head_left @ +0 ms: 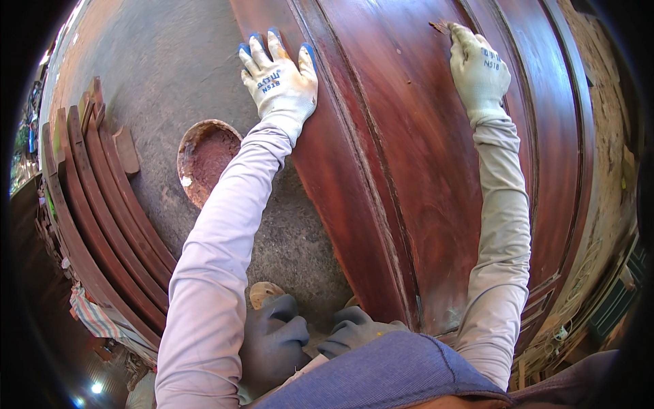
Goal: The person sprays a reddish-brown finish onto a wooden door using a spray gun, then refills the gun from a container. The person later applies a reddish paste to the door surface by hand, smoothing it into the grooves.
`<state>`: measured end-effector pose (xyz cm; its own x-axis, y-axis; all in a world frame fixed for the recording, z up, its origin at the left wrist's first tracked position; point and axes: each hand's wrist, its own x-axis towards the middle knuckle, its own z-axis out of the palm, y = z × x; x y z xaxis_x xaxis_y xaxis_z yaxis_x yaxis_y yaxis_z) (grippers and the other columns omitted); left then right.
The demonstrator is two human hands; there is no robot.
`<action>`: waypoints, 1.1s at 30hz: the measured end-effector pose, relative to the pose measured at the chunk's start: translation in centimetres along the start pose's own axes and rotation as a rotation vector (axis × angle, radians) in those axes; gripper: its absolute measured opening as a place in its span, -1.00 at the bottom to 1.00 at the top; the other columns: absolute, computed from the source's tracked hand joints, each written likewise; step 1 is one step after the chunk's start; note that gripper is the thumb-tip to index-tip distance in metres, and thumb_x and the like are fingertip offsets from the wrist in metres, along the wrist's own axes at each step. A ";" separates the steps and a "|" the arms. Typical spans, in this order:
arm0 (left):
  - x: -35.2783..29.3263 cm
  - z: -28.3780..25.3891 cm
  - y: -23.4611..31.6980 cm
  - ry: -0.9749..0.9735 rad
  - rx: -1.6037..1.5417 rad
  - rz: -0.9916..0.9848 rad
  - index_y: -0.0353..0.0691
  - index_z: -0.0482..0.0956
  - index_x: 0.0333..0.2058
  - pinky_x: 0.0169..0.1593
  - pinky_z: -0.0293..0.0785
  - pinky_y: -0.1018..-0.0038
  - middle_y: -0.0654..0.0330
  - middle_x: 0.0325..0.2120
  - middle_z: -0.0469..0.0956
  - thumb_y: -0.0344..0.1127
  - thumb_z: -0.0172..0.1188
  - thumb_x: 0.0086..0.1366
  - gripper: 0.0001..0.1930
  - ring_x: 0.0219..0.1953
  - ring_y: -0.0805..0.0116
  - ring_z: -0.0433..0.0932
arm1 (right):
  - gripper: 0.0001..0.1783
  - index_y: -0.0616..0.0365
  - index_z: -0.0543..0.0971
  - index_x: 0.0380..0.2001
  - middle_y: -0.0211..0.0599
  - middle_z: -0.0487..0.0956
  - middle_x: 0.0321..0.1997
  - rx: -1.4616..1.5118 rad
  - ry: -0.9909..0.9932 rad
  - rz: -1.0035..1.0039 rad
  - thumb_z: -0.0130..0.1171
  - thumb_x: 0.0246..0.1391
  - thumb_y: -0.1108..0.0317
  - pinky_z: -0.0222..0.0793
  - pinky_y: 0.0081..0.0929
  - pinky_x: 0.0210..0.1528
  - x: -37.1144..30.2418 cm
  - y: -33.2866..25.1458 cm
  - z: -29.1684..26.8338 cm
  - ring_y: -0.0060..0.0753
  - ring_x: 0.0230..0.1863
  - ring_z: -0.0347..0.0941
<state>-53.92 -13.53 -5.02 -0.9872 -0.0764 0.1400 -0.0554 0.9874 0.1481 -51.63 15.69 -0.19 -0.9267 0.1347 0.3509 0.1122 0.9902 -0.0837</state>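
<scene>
A large reddish-brown, glossy wooden panel (426, 170) with long raised strips and grooves, like a door, lies before me. My left hand (281, 85), in a white glove with blue fingertips, rests on the panel's left edge, fingers spread and holding nothing. Farther right, my right hand (479, 71), gloved in white too, is closed over the panel's far part. A small, thin brown piece (438, 27) sticks out from its fingertips; its kind is unclear. Left of the panel stands a round bowl (184, 160) containing reddish-brown paste, partly behind my left forearm.
Several long brown wooden strips (109, 198) lie stacked at the left, beside a short wood block (126, 150). Past them is a striped cloth or sack (95, 313). My knees are close to the panel's near left edge. Grey concrete floor (293, 235) lies under the bowl.
</scene>
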 end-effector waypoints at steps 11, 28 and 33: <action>0.0 0.0 0.2 -0.013 0.000 0.001 -0.20 0.08 0.42 0.42 -0.04 -0.08 -0.12 0.42 0.03 0.17 -0.21 0.46 -0.27 0.45 -0.23 -0.05 | -0.68 -0.31 0.62 0.03 -0.38 0.67 -0.09 -0.015 -0.197 0.042 0.00 0.29 0.20 0.53 -0.19 -0.06 1.1 0.8 0.0 -0.12 -0.12 0.63; -0.1 -0.1 -0.3 0.001 0.018 0.007 -0.22 0.06 0.42 0.42 -0.03 -0.07 -0.15 0.41 0.04 0.17 -0.20 0.46 -0.26 0.45 -0.24 -0.05 | -0.66 -0.37 0.61 0.04 -0.35 0.66 -0.12 0.050 -0.285 -0.050 -0.02 0.28 0.22 0.53 -0.16 -0.07 -0.8 0.2 -1.3 -0.11 -0.15 0.63; -0.1 0.1 0.0 0.007 -0.031 0.008 -0.22 0.06 0.42 0.42 -0.03 -0.08 -0.14 0.41 0.04 0.16 -0.19 0.45 -0.26 0.45 -0.24 -0.06 | -0.66 -0.35 0.61 0.04 -0.34 0.65 -0.09 -0.032 -0.260 0.034 -0.02 0.28 0.22 0.52 -0.17 -0.05 0.9 0.7 -1.0 -0.10 -0.09 0.61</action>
<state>-53.82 -13.47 -5.14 -0.9866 -0.0697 0.1479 -0.0428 0.9832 0.1774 -51.99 16.52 1.03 -0.9827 0.1580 0.0961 0.1527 0.9864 -0.0608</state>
